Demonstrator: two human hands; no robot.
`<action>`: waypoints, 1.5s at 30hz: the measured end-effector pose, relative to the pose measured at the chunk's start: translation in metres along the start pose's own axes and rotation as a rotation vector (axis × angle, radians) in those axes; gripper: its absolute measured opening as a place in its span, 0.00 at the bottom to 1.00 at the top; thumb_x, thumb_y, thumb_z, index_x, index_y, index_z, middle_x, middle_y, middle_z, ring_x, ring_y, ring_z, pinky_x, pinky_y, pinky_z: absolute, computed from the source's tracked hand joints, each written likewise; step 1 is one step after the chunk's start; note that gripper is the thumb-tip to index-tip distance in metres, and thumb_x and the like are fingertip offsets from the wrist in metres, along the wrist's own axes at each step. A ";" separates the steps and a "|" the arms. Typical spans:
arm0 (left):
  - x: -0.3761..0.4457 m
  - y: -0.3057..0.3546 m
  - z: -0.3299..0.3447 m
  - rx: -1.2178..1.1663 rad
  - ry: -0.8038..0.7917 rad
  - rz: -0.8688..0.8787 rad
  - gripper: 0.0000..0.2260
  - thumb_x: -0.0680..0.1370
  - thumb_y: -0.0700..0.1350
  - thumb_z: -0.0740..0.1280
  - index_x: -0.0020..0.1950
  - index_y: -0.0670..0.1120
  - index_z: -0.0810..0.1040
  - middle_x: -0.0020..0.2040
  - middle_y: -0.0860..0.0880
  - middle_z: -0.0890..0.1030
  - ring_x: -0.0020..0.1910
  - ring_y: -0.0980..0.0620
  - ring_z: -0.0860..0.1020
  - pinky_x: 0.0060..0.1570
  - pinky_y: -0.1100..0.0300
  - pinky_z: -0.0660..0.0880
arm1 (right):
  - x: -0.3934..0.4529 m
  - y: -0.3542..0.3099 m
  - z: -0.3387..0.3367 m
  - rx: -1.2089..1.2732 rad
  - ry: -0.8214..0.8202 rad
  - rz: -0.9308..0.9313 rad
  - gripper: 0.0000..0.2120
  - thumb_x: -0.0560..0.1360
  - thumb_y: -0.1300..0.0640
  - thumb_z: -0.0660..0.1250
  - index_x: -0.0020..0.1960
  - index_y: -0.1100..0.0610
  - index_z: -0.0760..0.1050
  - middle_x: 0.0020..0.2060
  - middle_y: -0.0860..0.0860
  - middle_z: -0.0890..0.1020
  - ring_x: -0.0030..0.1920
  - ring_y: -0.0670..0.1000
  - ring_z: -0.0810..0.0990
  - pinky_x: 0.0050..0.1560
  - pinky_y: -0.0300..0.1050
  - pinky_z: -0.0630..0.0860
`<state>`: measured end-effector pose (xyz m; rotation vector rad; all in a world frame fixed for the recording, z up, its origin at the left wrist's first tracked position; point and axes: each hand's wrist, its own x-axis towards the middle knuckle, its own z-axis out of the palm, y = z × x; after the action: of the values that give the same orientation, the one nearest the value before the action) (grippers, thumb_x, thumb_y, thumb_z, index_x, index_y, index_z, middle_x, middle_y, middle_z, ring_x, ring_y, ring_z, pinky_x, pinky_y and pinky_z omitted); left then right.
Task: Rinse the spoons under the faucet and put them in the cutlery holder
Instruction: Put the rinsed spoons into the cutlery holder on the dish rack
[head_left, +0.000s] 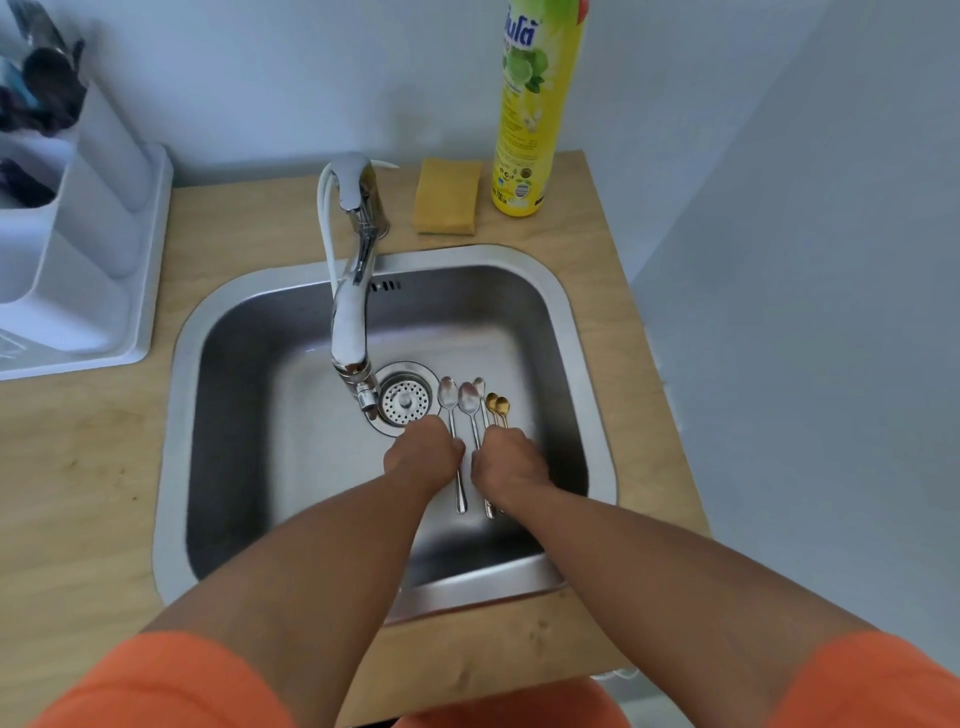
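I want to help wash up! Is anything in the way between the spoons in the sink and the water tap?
Nothing visible is in the way. The spoons lie on the sink floor just right of the drain, and the tap spout ends above the drain's left edge. Both hands are already down on the spoon handles.

We see a sink (587, 332) of brushed, satin metal, dull on its walls and brighter on its rim. The faucet (349, 312) is polished chrome, glossy. The spoons (470, 410) are shiny metal, three silver, two gold-toned. The counter (88, 467) looks like pale matt wood. At the far left, the cutlery holder (104, 270) is smooth white plastic. The sponge (448, 196) looks coarse and porous; the bottle (530, 114) is glossy yellow plastic.
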<state>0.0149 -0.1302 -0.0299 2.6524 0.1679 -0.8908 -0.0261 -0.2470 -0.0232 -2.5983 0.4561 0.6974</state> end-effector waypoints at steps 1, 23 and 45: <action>-0.001 0.002 0.000 -0.002 0.001 -0.009 0.09 0.78 0.51 0.66 0.43 0.47 0.74 0.46 0.46 0.80 0.44 0.44 0.78 0.44 0.54 0.74 | 0.000 -0.001 0.000 -0.001 0.006 0.001 0.07 0.81 0.56 0.64 0.54 0.57 0.79 0.54 0.57 0.83 0.54 0.60 0.83 0.43 0.44 0.72; -0.021 -0.060 -0.027 -0.340 0.271 -0.070 0.09 0.78 0.48 0.65 0.47 0.42 0.72 0.43 0.44 0.79 0.42 0.41 0.77 0.39 0.53 0.72 | 0.000 -0.034 0.009 0.069 -0.126 -0.019 0.10 0.74 0.52 0.66 0.37 0.53 0.69 0.41 0.53 0.79 0.40 0.56 0.79 0.34 0.43 0.69; -0.078 -0.149 -0.322 -0.601 1.148 0.099 0.06 0.76 0.45 0.65 0.45 0.45 0.69 0.34 0.55 0.69 0.32 0.57 0.67 0.31 0.62 0.64 | -0.051 -0.133 0.020 0.407 -0.052 -0.385 0.03 0.77 0.60 0.67 0.47 0.58 0.79 0.40 0.50 0.83 0.44 0.52 0.81 0.45 0.44 0.75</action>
<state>0.1026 0.1224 0.2161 2.2131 0.4649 0.6984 -0.0215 -0.1131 0.0279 -2.1868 0.0628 0.4791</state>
